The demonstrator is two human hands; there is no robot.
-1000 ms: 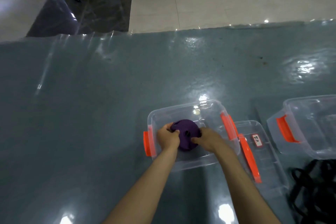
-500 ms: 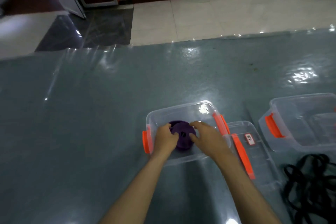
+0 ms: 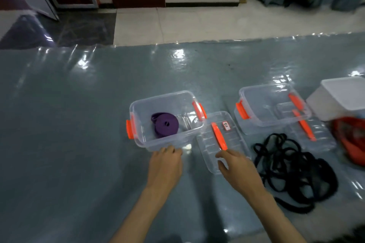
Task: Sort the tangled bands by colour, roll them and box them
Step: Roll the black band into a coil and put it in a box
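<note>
Small red-edged label (image 3: 226, 125) on the clear lid (image 3: 212, 156), handwriting too blurred to read.

A glossy grey-blue floor sheet (image 3: 79, 124) carries everything. Just beyond the left hand (image 3: 165, 165) stands a clear box (image 3: 167, 142); its lid (image 3: 219, 144) lies flat under the right hand's (image 3: 237, 169) fingertips. Right of that hand sprawl tangled black bands (image 3: 292, 171), with a second clear box (image 3: 270, 108), another lid (image 3: 316, 134), a white box (image 3: 343, 96) and red bands (image 3: 351, 140) farther off.

Both my arms reach forward, bare to the elbow. My left hand (image 3: 165, 165) is palm down, fingers loose and a little bent, holding nothing. My right hand (image 3: 238, 169) is palm down too, fingers spread, thumb sticking out to the side.
</note>
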